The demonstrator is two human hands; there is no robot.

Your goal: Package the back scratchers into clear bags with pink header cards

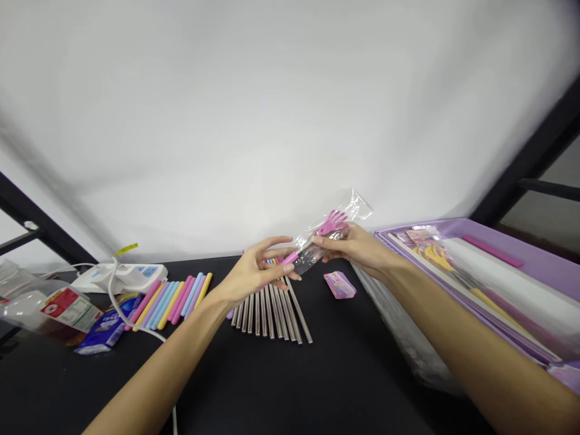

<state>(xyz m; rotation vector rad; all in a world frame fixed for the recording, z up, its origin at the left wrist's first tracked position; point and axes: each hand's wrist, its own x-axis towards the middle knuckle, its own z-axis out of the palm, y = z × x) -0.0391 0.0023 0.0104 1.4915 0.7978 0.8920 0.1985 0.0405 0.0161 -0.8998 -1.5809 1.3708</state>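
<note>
A pink back scratcher [333, 222] with a hand-shaped head lies tilted in a clear plastic bag [357, 206], held up above the black table. My left hand [260, 269] is closed around its pink handle end at the lower left. Near the head, my right hand [356, 246] pinches the scratcher through or along the bag. Below my left hand, several metal rods [272, 317] lie fanned out on the table, their far ends partly hidden by my fingers. A small stack of pink printed cards [339, 285] sits under my right hand.
Several pastel sticks [176, 299] lie in a row at the left, beside a white power strip [122, 278], a blue packet [109, 323] and a clear jar [49, 308]. A purple bin [453, 226] with a bagged yellow scratcher [435, 257] stands right. A white cable [118, 308] crosses the left side.
</note>
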